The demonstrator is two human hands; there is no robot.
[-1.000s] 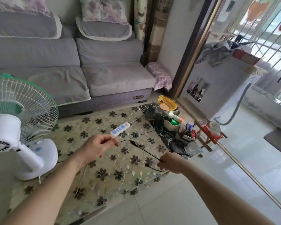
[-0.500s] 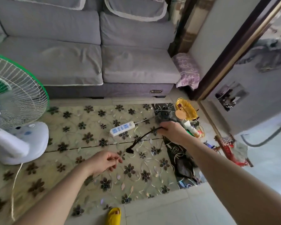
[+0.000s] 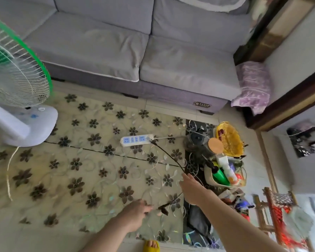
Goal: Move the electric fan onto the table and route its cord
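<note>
The electric fan (image 3: 16, 99), white with a green-rimmed grille, stands at the left end of the low table (image 3: 84, 180), which has a floral cover. Its pale cord (image 3: 8, 171) trails down from the base across the cover. A white power strip (image 3: 136, 140) lies mid-table. A thin black cord (image 3: 168, 155) runs from the strip's right end to my right hand (image 3: 193, 188), which grips it. It then drops to a dark end (image 3: 163, 210) at the pinched fingertips of my left hand (image 3: 135, 213). Whether the cord is plugged into the strip is unclear.
A grey sofa (image 3: 153, 57) stands behind the table. At the table's right end are a yellow basket (image 3: 229, 139), a cork-lidded jar (image 3: 215, 145) and a tub of bottles (image 3: 225, 175). A wooden rack (image 3: 273, 211) stands on the floor beyond. My yellow slipper (image 3: 151, 246) shows below.
The view has tilted down and shifted. My right hand pulled the black cord back toward me from near the jar. My left hand dropped to the front edge, and the cord's far end now touches the strip.
</note>
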